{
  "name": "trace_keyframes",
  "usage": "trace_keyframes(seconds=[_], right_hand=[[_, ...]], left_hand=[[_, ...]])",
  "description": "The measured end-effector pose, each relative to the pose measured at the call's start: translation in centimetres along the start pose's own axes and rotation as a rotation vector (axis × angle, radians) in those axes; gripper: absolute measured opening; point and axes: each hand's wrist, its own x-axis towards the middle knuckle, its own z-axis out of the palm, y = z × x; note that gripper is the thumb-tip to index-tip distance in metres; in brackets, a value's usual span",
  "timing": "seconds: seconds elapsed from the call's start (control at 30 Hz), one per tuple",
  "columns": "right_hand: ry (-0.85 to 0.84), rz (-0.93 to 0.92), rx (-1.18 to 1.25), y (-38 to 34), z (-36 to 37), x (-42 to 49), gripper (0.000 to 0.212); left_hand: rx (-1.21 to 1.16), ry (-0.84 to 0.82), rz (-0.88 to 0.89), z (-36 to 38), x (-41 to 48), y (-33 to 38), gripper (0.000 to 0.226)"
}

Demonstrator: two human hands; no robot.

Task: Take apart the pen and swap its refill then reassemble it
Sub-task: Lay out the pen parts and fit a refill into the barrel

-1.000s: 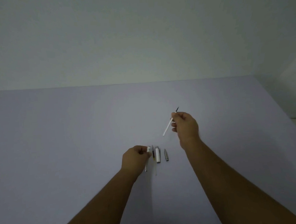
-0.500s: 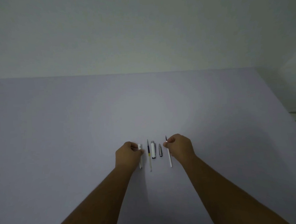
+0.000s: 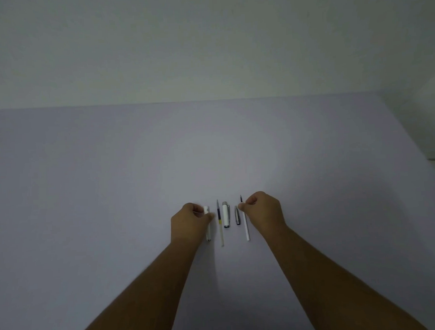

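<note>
Pale lavender table [image 3: 112, 195] fills the lower frame, plain wall behind it. Both forearms reach in from the bottom edge. Left hand [image 3: 190, 223] curled shut, fingers pinched on a white pen barrel [image 3: 207, 222]; barrel runs near-to-far, blunt white end away from the person, small tip end poking out below the hand toward the person. Right hand [image 3: 263, 211] also curled, fingertips closed on the upper part of a thin white refill [image 3: 246, 226]; refill lies lengthwise near-to-far, dark tip pointing away, white tail toward the person, low at the table, contact unclear. Between the hands, three parts lie on the table, all parallel, long axes near-to-far: a second refill [image 3: 219, 224] with dark upper section, yellow band and clear lower tube, just right of the barrel; a white cap with silver clip [image 3: 225, 215] next; a short grey metal piece [image 3: 237, 215] just left of the held refill. Parts close together, not touching.
</note>
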Motion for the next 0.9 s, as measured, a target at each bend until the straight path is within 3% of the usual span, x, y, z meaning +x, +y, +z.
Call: trace_keyframes(seconds=[0.2, 0.3, 0.43, 0.63, 0.9], right_hand=[[0.076, -0.092, -0.032, -1.5, 0.1, -0.8, 0.020], [0.016, -0.190, -0.080, -3.0, 0.8, -1.3, 0.018], [-0.078, -0.298, -0.344, -4.2, 2.6, -1.8, 0.023], [-0.024, -0.449, -0.624, -3.6, 3.9, -2.2, 0.027], [-0.072, -0.410, -0.658, -4.2, 4.3, -2.9, 0.027]], left_hand=[[0.002, 0.016, -0.006, -0.5, 0.0, -0.2, 0.026], [-0.006, 0.025, -0.011, -0.7, 0.0, -0.4, 0.027], [0.031, -0.004, -0.003, -0.7, -0.1, -0.6, 0.026], [0.123, -0.026, 0.031, -0.7, 0.2, -0.7, 0.027], [0.159, -0.033, 0.033, -0.8, 0.7, -1.0, 0.026]])
